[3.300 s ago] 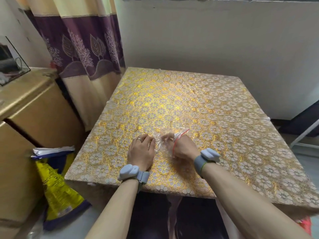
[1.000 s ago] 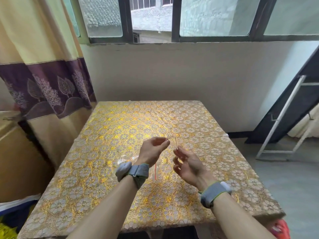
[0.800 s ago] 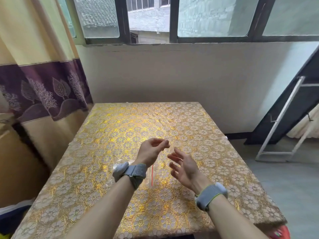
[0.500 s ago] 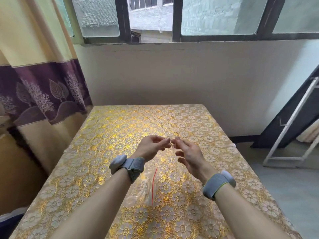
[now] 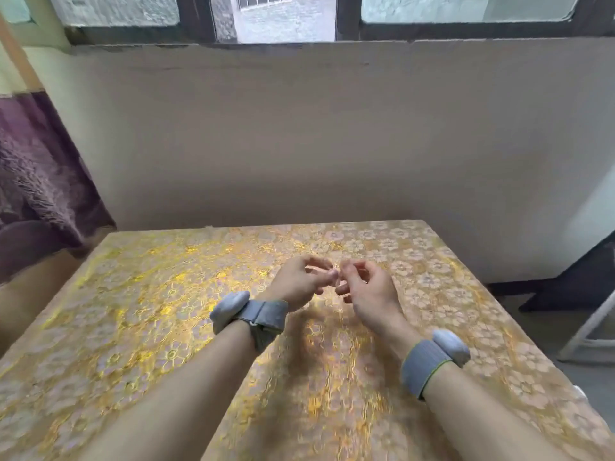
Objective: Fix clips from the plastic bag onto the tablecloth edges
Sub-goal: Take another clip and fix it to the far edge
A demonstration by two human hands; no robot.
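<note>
Both my hands are raised over the gold flowered tablecloth, with their fingertips meeting above its middle. My left hand has its thumb and forefinger pinched together. My right hand curls its fingers in against them. Between the fingertips is a small clear clip, which the motion blur leaves barely visible. The plastic bag is not visible in this blurred view. Each wrist carries a grey band.
A purple curtain hangs at the table's far-left corner. A plain wall under a window runs close behind the far edge. A white metal frame and a dark panel stand to the right.
My hands came together from slightly apart and now pinch at one spot. The bag with the red strip, seen on the cloth under my hands half a second ago, no longer shows. The view moved forward.
</note>
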